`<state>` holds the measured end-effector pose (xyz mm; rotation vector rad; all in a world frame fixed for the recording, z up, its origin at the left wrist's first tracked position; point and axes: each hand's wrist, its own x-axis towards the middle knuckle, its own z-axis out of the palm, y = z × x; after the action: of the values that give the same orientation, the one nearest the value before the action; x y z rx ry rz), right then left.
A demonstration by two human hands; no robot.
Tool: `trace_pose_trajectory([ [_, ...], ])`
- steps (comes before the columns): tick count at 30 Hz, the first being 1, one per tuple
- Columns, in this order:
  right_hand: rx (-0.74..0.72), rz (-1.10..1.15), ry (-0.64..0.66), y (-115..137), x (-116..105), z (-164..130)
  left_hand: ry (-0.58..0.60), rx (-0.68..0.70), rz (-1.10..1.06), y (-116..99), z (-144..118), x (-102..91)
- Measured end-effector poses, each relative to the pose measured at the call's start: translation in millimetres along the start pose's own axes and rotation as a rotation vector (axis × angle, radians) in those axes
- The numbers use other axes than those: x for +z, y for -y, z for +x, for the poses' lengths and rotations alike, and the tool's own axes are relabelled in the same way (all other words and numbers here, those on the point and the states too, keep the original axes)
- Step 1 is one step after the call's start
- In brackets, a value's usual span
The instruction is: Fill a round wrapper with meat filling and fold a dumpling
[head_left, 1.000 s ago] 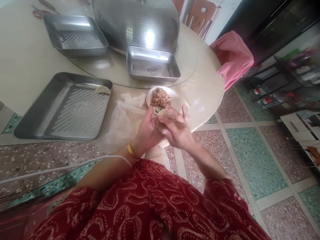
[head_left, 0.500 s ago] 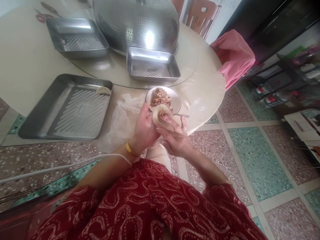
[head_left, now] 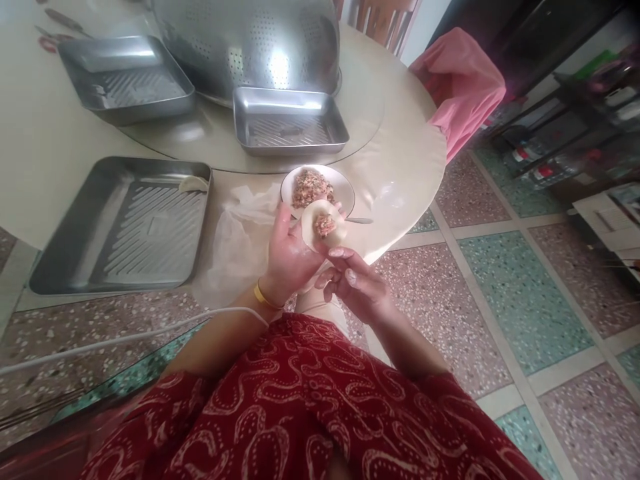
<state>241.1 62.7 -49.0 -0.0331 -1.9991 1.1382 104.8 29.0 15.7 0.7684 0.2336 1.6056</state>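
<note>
My left hand (head_left: 287,257) holds a round dumpling wrapper (head_left: 324,227) flat on its fingers, with a small lump of minced meat filling in the middle. My right hand (head_left: 356,283) sits just below the wrapper, fingers curled, its fingertips touching the wrapper's lower edge. Right behind the wrapper stands a white plate (head_left: 345,193) heaped with minced filling, and a spoon (head_left: 360,221) lies at the plate's edge. One folded dumpling (head_left: 193,184) lies in the far corner of the large steel tray (head_left: 80,247) at the left.
A thin plastic sheet (head_left: 235,240) lies between the tray and the plate. Two smaller steel trays (head_left: 290,100) (head_left: 125,53) and a big perforated steel cover (head_left: 250,40) stand farther back on the round table. A pink cloth (head_left: 460,87) hangs on a chair at the right.
My right hand has left the spoon at the plate and dropped below the wrapper. The wrapper now shows a lump of filling and is held flatter on my left hand.
</note>
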Motion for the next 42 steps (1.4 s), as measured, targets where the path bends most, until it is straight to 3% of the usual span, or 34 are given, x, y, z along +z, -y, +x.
trace_pose_trajectory([
  [5,-0.065,-0.089,-0.072,1,-11,-20,-0.005,0.074,0.017,-1,3,0.3],
  [8,-0.217,-0.454,-0.164,3,-13,-23,-0.002,0.057,0.024,2,3,0.8],
  [11,-0.332,-0.868,-0.122,3,-8,-14,-0.030,-0.017,0.029,7,2,3.7],
  [16,-0.387,-1.159,-0.070,3,-4,0,-0.086,-0.060,0.009,14,0,9.7],
  [21,-0.449,-1.219,-0.094,9,-5,-2,-0.096,-0.100,0.038,16,1,8.0],
  [28,-0.383,-1.288,-0.170,19,3,5,-0.037,-0.077,0.066,22,2,1.1],
  [33,-0.421,-1.218,-0.135,23,1,4,-0.020,-0.064,0.089,21,3,-2.5],
  [39,-0.302,-1.273,-0.243,30,-2,18,-0.029,-0.109,0.070,30,1,-1.1],
  [42,-0.327,-1.246,-0.181,32,0,19,-0.034,-0.116,0.064,31,1,-3.7],
])
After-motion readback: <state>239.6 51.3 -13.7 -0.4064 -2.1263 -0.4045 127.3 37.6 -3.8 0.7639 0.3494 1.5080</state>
